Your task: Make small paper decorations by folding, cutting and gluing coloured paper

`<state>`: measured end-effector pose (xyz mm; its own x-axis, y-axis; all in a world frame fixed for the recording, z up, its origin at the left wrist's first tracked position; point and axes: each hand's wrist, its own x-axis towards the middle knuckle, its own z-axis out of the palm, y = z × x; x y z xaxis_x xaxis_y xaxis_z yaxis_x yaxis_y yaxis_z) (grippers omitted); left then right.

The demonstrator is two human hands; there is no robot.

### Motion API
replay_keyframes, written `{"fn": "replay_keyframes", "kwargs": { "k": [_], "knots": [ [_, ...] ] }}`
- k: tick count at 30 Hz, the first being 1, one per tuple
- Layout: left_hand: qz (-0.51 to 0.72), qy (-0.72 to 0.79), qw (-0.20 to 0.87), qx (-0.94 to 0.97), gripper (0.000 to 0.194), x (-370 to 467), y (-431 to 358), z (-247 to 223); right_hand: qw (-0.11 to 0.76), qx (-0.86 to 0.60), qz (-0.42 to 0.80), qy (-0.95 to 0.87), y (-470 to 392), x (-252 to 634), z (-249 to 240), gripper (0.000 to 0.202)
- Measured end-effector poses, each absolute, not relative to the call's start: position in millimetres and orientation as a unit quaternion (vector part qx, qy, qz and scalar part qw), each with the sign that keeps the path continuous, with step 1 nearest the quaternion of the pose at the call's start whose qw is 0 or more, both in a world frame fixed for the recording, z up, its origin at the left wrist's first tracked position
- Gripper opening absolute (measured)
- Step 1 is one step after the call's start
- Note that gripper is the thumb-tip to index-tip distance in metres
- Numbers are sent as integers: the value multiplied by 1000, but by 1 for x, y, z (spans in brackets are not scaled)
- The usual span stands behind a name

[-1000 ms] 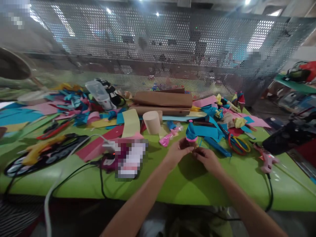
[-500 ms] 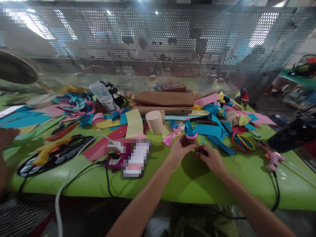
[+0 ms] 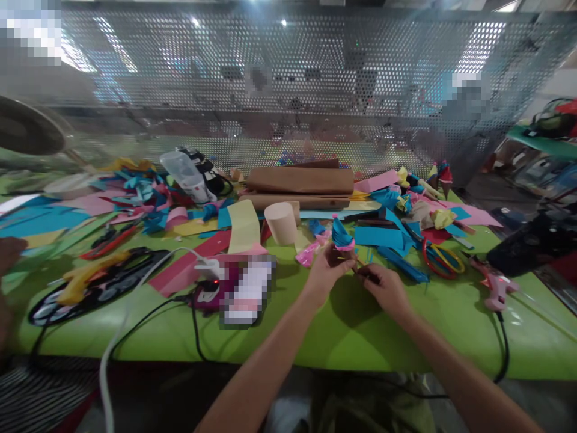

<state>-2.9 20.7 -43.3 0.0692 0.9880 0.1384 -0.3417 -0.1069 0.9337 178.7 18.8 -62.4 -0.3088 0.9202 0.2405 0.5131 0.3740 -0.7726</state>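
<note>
Got a blue-and-pink crinkled-paper swirl (image 3: pixel 342 234) clamped in left-hand grip (image 3: pixel 325 276) above shiny green bench (image 3: pixel 345 349), back from front edge, probably to steady it. Got right-hand grip (image 3: pixel 382 287) curled alongside, can't tell if pinching anything.

Cool, middling light comes from above: small ceiling lamps (image 3: pixel 283 23) glint at the top, a bright streak shows through the perforated screen (image 3: pixel 293 90) at upper right, and the upper-left corner glares white under pixelation. Mosaic blocks also cover the phone (image 3: pixel 250 291). The green tabletop (image 3: pixel 311 346) is fairly evenly lit, with white highlights near its right end and a soft shadow beneath the hands (image 3: pixel 331 270); the space below it is dim. The wide view stretches toward its sides, and fine detail looks soft.
</note>
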Motion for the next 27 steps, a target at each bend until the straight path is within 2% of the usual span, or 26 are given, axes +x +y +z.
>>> {"fn": "replay_keyframes", "kwargs": {
  "k": [10, 27],
  "knots": [
    [580, 365, 562, 463, 37, -2, 21, -45, 333, -476, 264, -770, 15, 177, -55, 21],
    [571, 344, 581, 467, 35, -2, 21, -42, 345, -468, 289, -761, 16, 177, -59, 21]
  ]
}}
